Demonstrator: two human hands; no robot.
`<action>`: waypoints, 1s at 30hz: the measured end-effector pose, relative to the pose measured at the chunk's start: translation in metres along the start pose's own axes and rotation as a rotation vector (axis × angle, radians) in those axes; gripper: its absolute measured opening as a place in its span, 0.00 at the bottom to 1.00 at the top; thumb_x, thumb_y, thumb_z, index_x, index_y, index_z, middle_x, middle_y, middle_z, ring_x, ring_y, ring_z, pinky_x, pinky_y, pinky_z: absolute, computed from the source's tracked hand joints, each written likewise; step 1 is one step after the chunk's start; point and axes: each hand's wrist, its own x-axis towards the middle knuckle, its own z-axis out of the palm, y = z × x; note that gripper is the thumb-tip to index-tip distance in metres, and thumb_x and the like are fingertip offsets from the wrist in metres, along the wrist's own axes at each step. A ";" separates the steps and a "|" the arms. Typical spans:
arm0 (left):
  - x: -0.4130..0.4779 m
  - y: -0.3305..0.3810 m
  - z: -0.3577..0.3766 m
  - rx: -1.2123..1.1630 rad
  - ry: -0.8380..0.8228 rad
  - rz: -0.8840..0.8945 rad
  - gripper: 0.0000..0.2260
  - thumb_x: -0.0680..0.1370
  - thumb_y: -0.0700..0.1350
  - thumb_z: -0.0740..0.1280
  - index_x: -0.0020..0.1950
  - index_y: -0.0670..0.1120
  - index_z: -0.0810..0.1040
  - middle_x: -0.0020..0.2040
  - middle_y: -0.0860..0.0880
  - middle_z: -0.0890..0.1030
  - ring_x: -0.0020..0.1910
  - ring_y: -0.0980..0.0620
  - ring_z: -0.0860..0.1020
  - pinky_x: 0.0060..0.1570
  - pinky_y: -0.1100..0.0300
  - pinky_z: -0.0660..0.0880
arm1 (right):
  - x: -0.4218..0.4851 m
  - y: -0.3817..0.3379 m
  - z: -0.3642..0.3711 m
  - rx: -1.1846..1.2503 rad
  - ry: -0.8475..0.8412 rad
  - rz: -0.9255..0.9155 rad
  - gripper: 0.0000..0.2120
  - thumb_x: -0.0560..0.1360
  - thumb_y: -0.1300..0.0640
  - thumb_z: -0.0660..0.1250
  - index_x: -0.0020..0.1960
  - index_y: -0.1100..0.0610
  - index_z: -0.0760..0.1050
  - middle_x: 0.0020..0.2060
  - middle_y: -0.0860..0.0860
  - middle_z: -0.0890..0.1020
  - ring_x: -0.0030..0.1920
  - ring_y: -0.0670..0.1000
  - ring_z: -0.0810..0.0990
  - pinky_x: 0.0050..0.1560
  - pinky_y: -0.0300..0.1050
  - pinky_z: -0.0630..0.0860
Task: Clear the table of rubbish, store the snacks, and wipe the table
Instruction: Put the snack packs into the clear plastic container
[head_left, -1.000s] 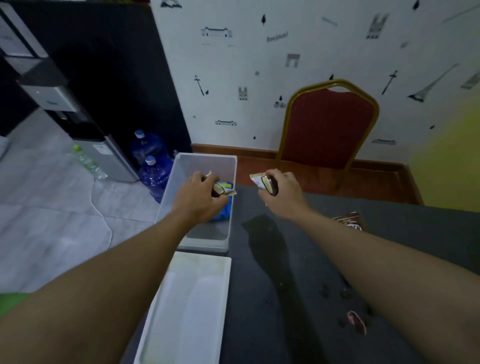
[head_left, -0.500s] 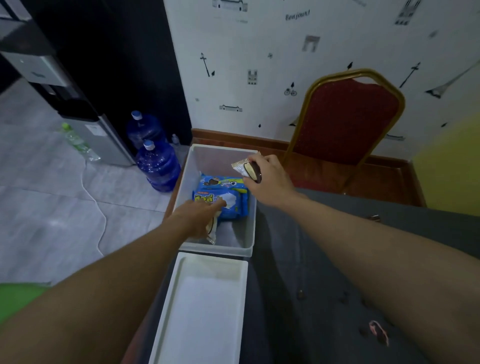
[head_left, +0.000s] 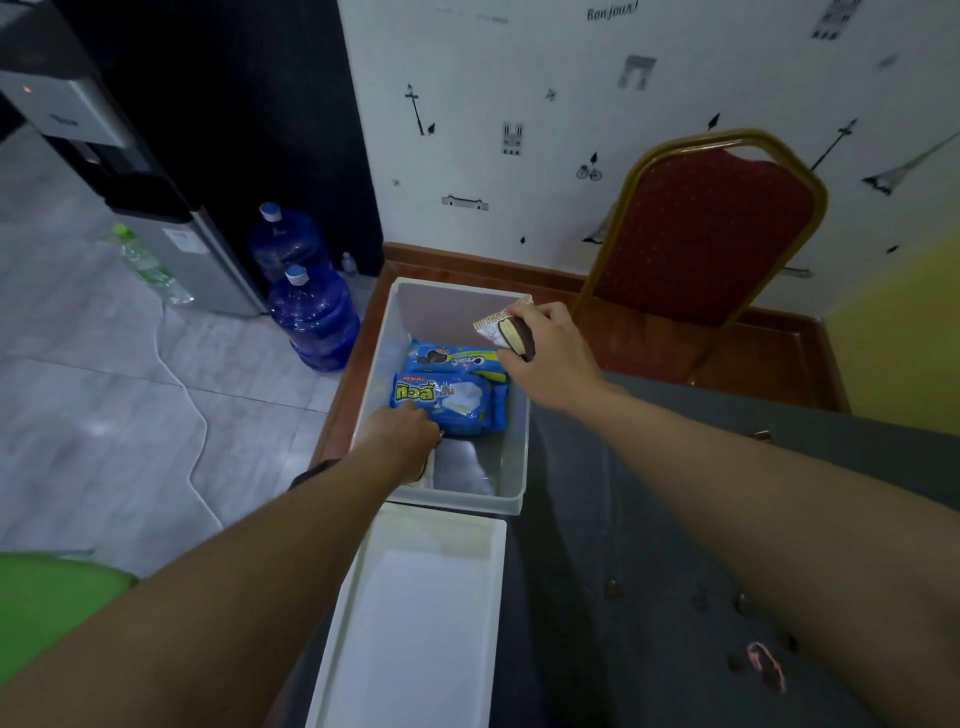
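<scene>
A clear plastic box (head_left: 514, 467) stands at the table's far left edge with two blue biscuit packs (head_left: 447, 402) lying inside. My left hand (head_left: 402, 434) is down in the box beside the packs, curled over a small snack packet (head_left: 428, 465) that is mostly hidden. My right hand (head_left: 550, 358) hovers over the box's right rim, pinching a small white and brown snack packet (head_left: 506, 330). The dark table (head_left: 649, 545) carries crumbs and a pink scrap (head_left: 763, 662) near my right forearm.
The box's white lid (head_left: 415, 623) lies on the table just in front of the box. A red chair with a gold frame (head_left: 711, 234) stands behind the table. Two blue water jugs (head_left: 311, 322) and a dispenser (head_left: 130, 171) stand on the floor at left.
My left hand has dropped from above the box's rim down inside it with its packet. My right hand has moved left from over the table to over the box.
</scene>
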 end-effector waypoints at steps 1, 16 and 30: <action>-0.001 -0.001 -0.001 0.014 0.005 0.006 0.14 0.78 0.45 0.67 0.64 0.47 0.77 0.61 0.47 0.78 0.61 0.47 0.75 0.56 0.52 0.75 | 0.000 -0.001 -0.001 -0.003 -0.005 0.004 0.25 0.76 0.51 0.70 0.71 0.50 0.68 0.61 0.52 0.69 0.54 0.52 0.75 0.54 0.47 0.77; -0.019 -0.061 -0.003 -0.286 0.395 -0.318 0.27 0.85 0.53 0.46 0.80 0.43 0.42 0.81 0.44 0.46 0.80 0.45 0.47 0.78 0.45 0.50 | -0.008 -0.033 0.003 -0.279 -0.051 -0.038 0.22 0.75 0.45 0.69 0.64 0.56 0.72 0.59 0.56 0.68 0.57 0.55 0.71 0.56 0.50 0.77; -0.013 -0.054 0.006 -0.407 0.405 -0.406 0.27 0.84 0.55 0.42 0.81 0.46 0.41 0.82 0.47 0.46 0.80 0.46 0.44 0.78 0.44 0.40 | -0.010 -0.063 0.060 -0.207 -0.402 0.174 0.13 0.71 0.53 0.75 0.48 0.58 0.74 0.41 0.51 0.79 0.43 0.50 0.80 0.39 0.46 0.80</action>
